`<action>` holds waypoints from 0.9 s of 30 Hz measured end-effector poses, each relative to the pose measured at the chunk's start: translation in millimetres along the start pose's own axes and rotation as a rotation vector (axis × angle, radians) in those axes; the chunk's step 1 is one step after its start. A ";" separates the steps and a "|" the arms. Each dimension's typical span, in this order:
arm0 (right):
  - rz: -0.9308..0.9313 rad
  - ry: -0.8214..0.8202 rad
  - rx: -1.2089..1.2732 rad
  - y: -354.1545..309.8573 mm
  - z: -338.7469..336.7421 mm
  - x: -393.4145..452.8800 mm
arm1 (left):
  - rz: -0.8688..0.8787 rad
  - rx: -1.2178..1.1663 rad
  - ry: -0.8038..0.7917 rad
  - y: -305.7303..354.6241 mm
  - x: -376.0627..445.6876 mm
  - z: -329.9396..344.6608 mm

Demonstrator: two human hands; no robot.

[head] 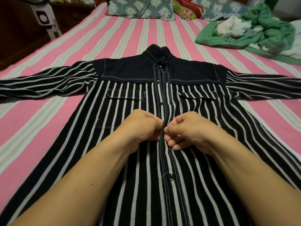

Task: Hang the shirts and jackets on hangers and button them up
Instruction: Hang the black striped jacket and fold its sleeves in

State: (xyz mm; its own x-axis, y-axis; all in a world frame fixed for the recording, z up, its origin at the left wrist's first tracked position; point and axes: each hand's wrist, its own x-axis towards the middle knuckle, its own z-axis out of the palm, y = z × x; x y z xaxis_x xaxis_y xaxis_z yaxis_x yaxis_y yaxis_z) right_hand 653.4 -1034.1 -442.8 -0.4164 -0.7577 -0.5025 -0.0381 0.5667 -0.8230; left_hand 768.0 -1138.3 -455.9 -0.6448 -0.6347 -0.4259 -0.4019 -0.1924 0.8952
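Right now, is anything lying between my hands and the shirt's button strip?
Nothing visible. The left hand and right hand already pinch the button strip of the striped shirt, one on each side. The green cloth pile lies well away.

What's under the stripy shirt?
The striped shirt lies flat on a pink striped bedsheet, which shows all around it. Both hands, left hand and right hand, pinch its front. Whether a hanger is inside it is hidden by the cloth.
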 end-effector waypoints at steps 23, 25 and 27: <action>-0.408 0.226 -0.906 0.9 -1.9 4.2 | -0.032 -0.054 -0.006 -0.1 4.4 -0.8; -0.386 0.228 -0.923 0.4 0.4 3.0 | -0.007 -0.024 -0.007 -0.9 4.8 0.1; -0.363 0.205 -0.911 0.2 -0.1 2.4 | 0.075 0.204 0.056 -4.3 4.0 3.0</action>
State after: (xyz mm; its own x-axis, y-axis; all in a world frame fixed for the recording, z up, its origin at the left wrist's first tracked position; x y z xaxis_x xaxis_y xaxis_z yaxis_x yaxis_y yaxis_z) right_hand 652.3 -1035.7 -444.1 -0.3870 -0.9121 -0.1349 -0.8397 0.4091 -0.3572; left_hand 765.2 -1137.8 -461.9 -0.6433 -0.6830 -0.3459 -0.4810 0.0090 0.8767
